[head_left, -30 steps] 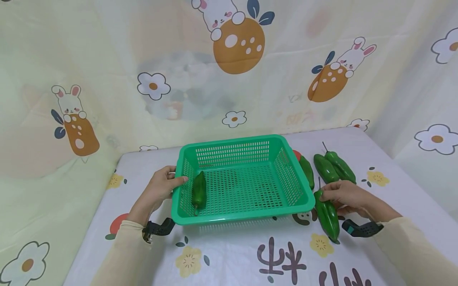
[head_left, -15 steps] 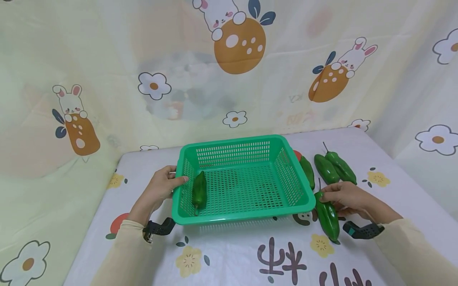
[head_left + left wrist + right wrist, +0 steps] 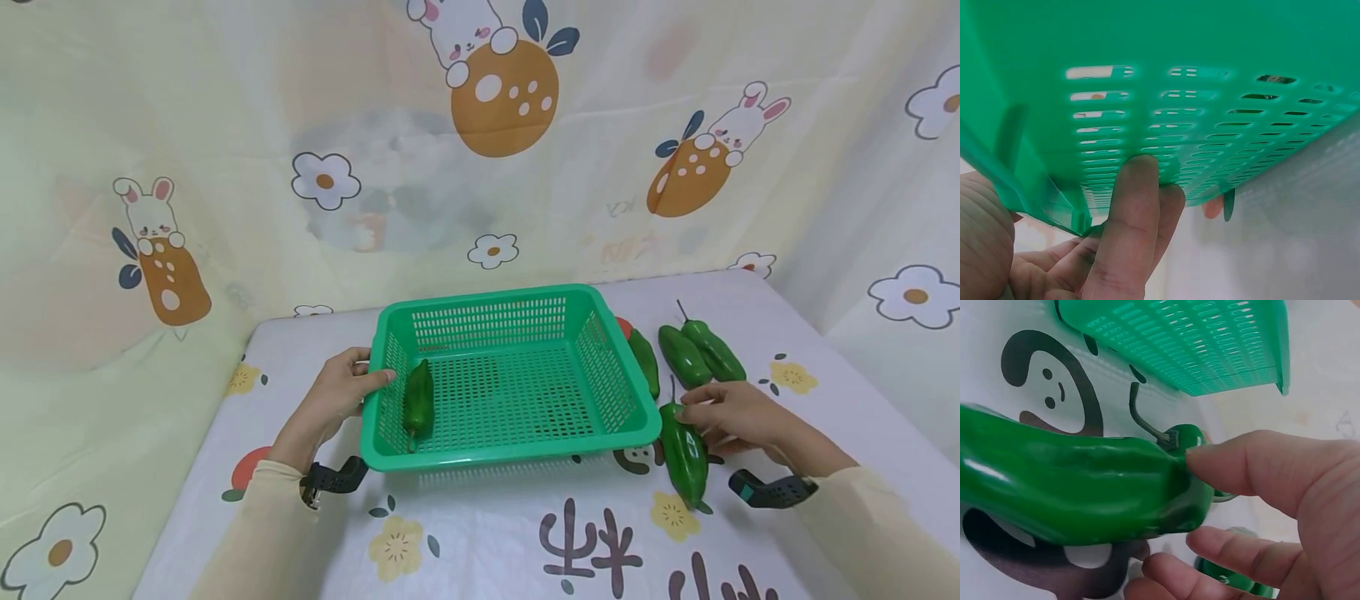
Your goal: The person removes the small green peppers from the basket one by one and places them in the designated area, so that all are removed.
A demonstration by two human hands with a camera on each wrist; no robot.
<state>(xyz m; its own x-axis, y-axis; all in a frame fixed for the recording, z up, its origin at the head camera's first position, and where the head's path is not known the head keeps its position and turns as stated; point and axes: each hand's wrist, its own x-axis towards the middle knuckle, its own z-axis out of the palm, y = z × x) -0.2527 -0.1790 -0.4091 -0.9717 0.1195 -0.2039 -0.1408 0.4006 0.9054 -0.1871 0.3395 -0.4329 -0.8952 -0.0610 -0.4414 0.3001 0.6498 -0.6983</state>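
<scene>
My left hand (image 3: 347, 387) grips the left end of a green plastic basket (image 3: 510, 457). Its thumb lies over the rim, and its fingers (image 3: 1129, 219) press the slotted wall from outside in the left wrist view. Inside the basket, at its left, lies one green pepper (image 3: 418, 400). Right of the basket, my right hand (image 3: 738, 417) pinches another green pepper (image 3: 686, 458) near its stem end. The right wrist view shows the thumb on one side of this glossy pepper (image 3: 1079, 487) and the fingertips at its opposite edge; the curved stem sticks out beyond.
Two green peppers (image 3: 684, 357) lie side by side at the back right of the table. Another pepper (image 3: 643, 362) is partly hidden by the basket's right rim. A printed cloth (image 3: 465, 542) covers the table, and patterned curtain (image 3: 405, 233) closes off the back and sides.
The right hand and wrist have shifted slightly right, and the pepper at its fingertips has turned a little. The left hand and the basket stay in place.
</scene>
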